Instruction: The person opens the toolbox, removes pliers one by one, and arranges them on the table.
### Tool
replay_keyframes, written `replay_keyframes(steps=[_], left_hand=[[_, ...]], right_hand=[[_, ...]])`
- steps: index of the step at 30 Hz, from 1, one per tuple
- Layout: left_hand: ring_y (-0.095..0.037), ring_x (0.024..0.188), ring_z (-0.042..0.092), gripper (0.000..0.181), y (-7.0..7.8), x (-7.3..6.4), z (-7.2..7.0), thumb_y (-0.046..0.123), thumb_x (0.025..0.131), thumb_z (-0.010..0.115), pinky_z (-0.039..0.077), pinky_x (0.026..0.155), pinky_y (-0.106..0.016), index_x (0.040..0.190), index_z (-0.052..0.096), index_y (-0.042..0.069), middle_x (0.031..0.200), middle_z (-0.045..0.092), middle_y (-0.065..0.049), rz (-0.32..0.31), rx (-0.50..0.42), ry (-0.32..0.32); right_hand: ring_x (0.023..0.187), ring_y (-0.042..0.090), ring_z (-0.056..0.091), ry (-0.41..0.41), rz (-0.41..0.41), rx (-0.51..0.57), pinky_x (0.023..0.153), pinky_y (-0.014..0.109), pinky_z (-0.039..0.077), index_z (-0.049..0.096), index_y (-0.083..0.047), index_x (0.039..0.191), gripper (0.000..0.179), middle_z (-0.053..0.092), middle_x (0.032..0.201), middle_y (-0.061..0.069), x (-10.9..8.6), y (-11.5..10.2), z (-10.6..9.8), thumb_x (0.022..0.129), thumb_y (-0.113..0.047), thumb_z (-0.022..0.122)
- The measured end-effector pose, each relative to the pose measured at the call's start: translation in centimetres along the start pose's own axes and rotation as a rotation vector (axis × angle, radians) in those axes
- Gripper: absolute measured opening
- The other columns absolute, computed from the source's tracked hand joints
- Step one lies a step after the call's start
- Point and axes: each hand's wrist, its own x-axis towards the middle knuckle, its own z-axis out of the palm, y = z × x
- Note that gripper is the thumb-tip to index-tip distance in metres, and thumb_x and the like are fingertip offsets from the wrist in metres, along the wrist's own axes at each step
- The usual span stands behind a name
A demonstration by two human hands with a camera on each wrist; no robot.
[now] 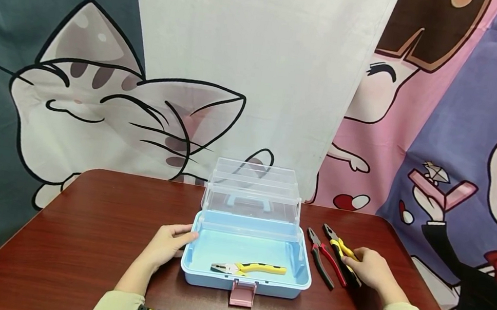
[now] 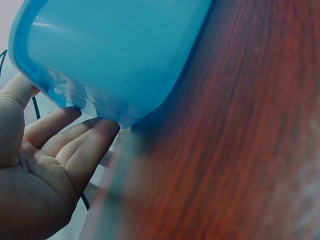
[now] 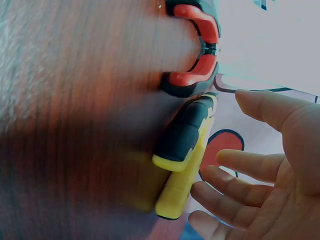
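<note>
A light blue plastic toolbox [image 1: 242, 284] stands on the table with its clear lid [image 1: 255, 176] raised. Inside lie yellow-and-black pliers [image 1: 262, 268]. My left hand [image 1: 168, 243] holds the box's left side, its thumb on the rim and its fingers against the outer wall; in the left wrist view the fingers [image 2: 95, 150] meet the blue wall. On the right, my right hand [image 1: 369, 269] is beside a second pair of yellow-and-black pliers [image 3: 182, 140], fingers spread and apart from the handles. Red-and-black pliers [image 1: 323, 257] lie between that pair and the box.
The brown wooden table [image 1: 89, 239] extends on both sides of the box. A pink latch [image 1: 242, 295] hangs open at the box's front. Behind the table hangs a cloth with cartoon prints [image 1: 287, 66].
</note>
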Motion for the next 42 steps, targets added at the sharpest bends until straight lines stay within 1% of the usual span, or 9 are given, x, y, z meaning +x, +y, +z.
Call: replay_keyframes(steps=[7, 12, 18, 25, 32, 36, 42], left_hand=[[-0.024, 0.098, 0.067, 0.049, -0.2, 0.1, 0.0, 0.025, 0.089, 0.066, 0.059, 0.075, -0.038, 0.130, 0.056, 0.001, 0.124, 0.061, -0.021, 0.003, -0.006, -0.001], [-0.024, 0.098, 0.067, 0.050, -0.1, 0.1, 0.0, 0.026, 0.088, 0.067, 0.059, 0.075, -0.039, 0.130, 0.056, 0.001, 0.123, 0.061, -0.021, 0.009, -0.003, 0.005], [-0.024, 0.098, 0.067, 0.051, -0.2, 0.0, 0.0, 0.027, 0.088, 0.066, 0.058, 0.075, -0.039, 0.130, 0.056, 0.000, 0.123, 0.061, -0.021, 0.005, 0.003, 0.008], [-0.023, 0.098, 0.067, 0.049, -0.2, 0.1, 0.0, 0.025, 0.089, 0.066, 0.058, 0.075, -0.038, 0.130, 0.056, 0.001, 0.123, 0.061, -0.021, -0.002, 0.002, 0.005], [-0.023, 0.097, 0.067, 0.049, -0.2, 0.1, 0.0, 0.025, 0.089, 0.066, 0.059, 0.075, -0.039, 0.130, 0.056, 0.000, 0.124, 0.061, -0.021, 0.002, 0.005, 0.008], [-0.023, 0.097, 0.067, 0.048, -0.3, 0.2, 0.0, 0.024, 0.089, 0.066, 0.058, 0.075, -0.038, 0.130, 0.056, 0.001, 0.124, 0.061, -0.021, -0.005, -0.002, 0.005], [-0.023, 0.097, 0.067, 0.049, -0.3, 0.2, 0.0, 0.026, 0.088, 0.067, 0.058, 0.075, -0.039, 0.130, 0.056, 0.001, 0.123, 0.061, -0.021, -0.003, -0.006, 0.004]], right_hand=[[0.090, 0.036, 0.060, 0.024, -0.030, 0.004, 0.079, 0.054, 0.050, 0.056, 0.014, 0.116, 0.060, 0.063, 0.104, 0.028, -0.3, -0.9, -0.3, 0.086, -0.038, 0.065], [0.086, 0.031, 0.060, 0.034, -0.046, 0.009, 0.076, 0.051, 0.051, 0.056, 0.013, 0.116, 0.058, 0.064, 0.103, 0.027, -0.6, -1.5, -0.6, 0.087, -0.036, 0.064], [0.085, 0.029, 0.060, 0.023, -0.050, 0.016, 0.075, 0.050, 0.052, 0.055, 0.013, 0.119, 0.062, 0.063, 0.107, 0.028, -1.0, -2.4, -1.1, 0.087, -0.040, 0.063], [0.081, 0.026, 0.058, 0.035, -0.072, 0.012, 0.072, 0.046, 0.053, 0.055, 0.012, 0.120, 0.065, 0.062, 0.107, 0.028, -1.3, -3.0, -1.1, 0.086, -0.041, 0.065], [0.087, 0.030, 0.059, 0.053, -0.088, 0.003, 0.077, 0.050, 0.052, 0.055, 0.011, 0.121, 0.066, 0.062, 0.109, 0.027, -1.4, -3.6, -1.0, 0.085, -0.044, 0.065], [0.094, 0.035, 0.059, 0.055, -0.093, 0.003, 0.081, 0.054, 0.050, 0.056, 0.011, 0.121, 0.067, 0.061, 0.112, 0.029, -1.6, -4.0, -1.1, 0.085, -0.045, 0.065], [0.100, 0.039, 0.059, 0.060, -0.094, 0.005, 0.084, 0.056, 0.049, 0.056, 0.010, 0.121, 0.065, 0.060, 0.114, 0.029, -1.9, -4.5, -1.0, 0.085, -0.044, 0.065]])
